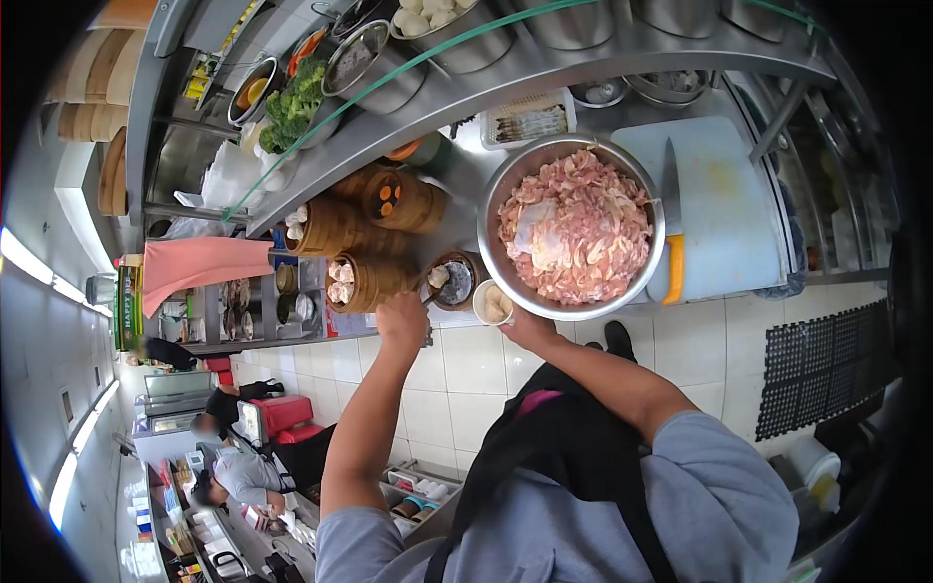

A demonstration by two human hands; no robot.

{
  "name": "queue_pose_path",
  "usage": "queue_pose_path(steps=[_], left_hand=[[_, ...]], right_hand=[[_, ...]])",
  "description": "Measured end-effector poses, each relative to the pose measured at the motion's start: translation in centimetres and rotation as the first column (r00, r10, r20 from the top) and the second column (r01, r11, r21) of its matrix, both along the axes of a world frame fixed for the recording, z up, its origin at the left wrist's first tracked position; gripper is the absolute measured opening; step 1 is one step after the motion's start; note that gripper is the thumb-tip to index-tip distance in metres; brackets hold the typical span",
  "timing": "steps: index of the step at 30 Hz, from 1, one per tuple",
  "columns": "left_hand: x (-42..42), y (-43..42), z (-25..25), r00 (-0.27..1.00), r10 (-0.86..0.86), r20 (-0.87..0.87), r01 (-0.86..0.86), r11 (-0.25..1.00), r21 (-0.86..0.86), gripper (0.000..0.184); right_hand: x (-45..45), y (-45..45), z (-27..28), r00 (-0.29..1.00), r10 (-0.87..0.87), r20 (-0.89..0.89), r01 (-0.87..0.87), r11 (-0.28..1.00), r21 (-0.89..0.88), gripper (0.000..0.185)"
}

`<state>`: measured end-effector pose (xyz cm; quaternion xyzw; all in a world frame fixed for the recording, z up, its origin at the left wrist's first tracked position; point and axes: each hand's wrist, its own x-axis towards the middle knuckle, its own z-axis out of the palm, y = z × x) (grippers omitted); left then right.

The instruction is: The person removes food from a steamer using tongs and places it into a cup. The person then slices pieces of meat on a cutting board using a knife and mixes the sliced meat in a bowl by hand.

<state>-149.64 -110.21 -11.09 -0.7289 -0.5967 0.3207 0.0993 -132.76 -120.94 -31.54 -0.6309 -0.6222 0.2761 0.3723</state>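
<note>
Left of the bowl [491, 223], the left hand [399, 319] is closed on a thin tool [430, 296], near a steamer [477, 267]. The right hand [531, 331] grips a cup [477, 306], just beside the bowl's lower left. Right of the bowl lies a knife [673, 233].

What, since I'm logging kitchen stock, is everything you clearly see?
Steel bowl: 1, silver, on counter
Meat: heap, pink, in bowl
Cutting board: 1, bluish, beside bowl
Knife: 1, orange handle, on board
Bamboo steamers: several, brown, left of bowl
Basket: 1, white, behind bowl
Broccoli: pile, green, upper left
Metal containers: several, silver, top shelf
Cloth: 1, pink, hanging left
Mat: 1, black, floor
Cup: 1, white, near bowl
Utensil: 1, brownish, by steamers
People: at least two, grey or black clothes, lower left
Left hand: 1, bare, holding utensil
Right hand: 1, bare, holding cup
</note>
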Motion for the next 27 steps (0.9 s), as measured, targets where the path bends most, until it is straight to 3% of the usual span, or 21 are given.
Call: queue_pose_path(steps=[5,9,12,18,21,23,25,27], left_hand=[[-0.2,-1.5,2.4,0.996,0.075,0.048,-0.075,0.997,0.004,0.042],[-0.8,-3.0,3.4,0.993,0.103,0.058,-0.105,0.994,0.024,0.036],[-0.6,-4.3,4.8,0.979,0.170,0.115,-0.167,0.985,-0.039,0.046],[0.5,-6.3,5.1,0.937,0.119,0.329,-0.091,0.991,-0.099,0.046],[0.8,-6.9,2.7,0.941,0.064,0.333,-0.037,0.995,-0.089,0.051],[0.1,-7.2,3.0,0.932,0.057,0.359,-0.033,0.997,-0.073,0.053],[-2.6,-8.1,5.1,0.827,0.116,0.551,-0.106,0.993,-0.050,0.052],[-6.0,-9.6,6.0,0.778,0.183,0.601,-0.193,0.980,-0.049,0.054]], right_hand=[[-0.2,0.1,-0.6,0.999,0.038,0.000,-0.038,0.999,-0.019,0.082],[-0.4,0.5,-0.6,1.000,0.029,-0.002,-0.029,0.999,-0.023,0.084],[-0.4,0.5,-0.6,0.997,0.075,-0.015,-0.076,0.995,-0.071,0.087],[-0.8,0.7,0.1,0.998,0.063,-0.008,-0.063,0.982,-0.176,0.096],[-1.0,0.6,-1.3,0.987,0.074,-0.146,-0.089,0.991,-0.098,0.096],[-0.7,0.5,-0.7,0.988,0.069,-0.141,-0.079,0.995,-0.068,0.098],[-0.5,0.1,-0.4,0.993,0.042,-0.112,-0.043,0.999,-0.001,0.097],[-0.4,-0.2,-0.4,0.990,0.035,-0.135,-0.043,0.997,-0.059,0.089]])
